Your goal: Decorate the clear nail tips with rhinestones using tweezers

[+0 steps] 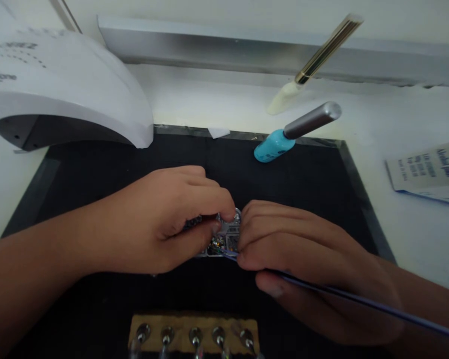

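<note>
A small clear compartment case (232, 228) of glittering rhinestones lies on the black mat, mostly covered by my hands. My left hand (179, 217) is curled over its left part, thumb and index finger closed on it around the middle. From the right, my right hand (303, 249) grips a slim blue-purple stick-like tool (374, 301) between thumb and fingers. The tool's thin end points left, reaching the case's front compartments; its exact tip is hard to make out. The fingertips of my right hand are close by the case's right edge.
A white nail lamp (71, 75) stands at the left. Behind the hands are a turquoise bottle (275, 145) and a pale bottle with a gold cap (284, 97). An alcohol-pad box (430, 169) lies right. In front, a brown stand (179, 324) carries several clear nail tips.
</note>
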Tool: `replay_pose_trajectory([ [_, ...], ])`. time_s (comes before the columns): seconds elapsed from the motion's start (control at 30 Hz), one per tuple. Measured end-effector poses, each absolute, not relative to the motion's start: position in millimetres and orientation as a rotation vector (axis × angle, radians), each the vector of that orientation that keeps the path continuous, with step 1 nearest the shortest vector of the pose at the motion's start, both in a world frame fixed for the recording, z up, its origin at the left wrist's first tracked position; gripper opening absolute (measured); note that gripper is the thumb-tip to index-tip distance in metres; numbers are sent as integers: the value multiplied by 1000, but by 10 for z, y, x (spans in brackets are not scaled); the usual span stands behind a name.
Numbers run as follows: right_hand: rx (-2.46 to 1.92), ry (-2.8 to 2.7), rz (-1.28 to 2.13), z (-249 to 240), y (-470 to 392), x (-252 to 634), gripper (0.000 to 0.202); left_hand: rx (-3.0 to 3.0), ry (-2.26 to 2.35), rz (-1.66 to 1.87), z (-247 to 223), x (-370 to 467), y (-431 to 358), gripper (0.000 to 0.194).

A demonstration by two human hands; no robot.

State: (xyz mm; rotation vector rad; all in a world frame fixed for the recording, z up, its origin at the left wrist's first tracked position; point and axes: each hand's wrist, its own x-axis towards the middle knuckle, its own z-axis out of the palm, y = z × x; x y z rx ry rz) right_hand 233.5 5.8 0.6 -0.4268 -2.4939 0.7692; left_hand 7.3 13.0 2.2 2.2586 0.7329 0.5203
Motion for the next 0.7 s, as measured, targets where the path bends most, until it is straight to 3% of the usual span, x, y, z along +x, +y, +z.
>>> replay_pose_trajectory([
  [0.7, -348, -2180, 944, 4, -20, 2382, 15, 2318, 751, 489, 120, 72, 131, 18],
])
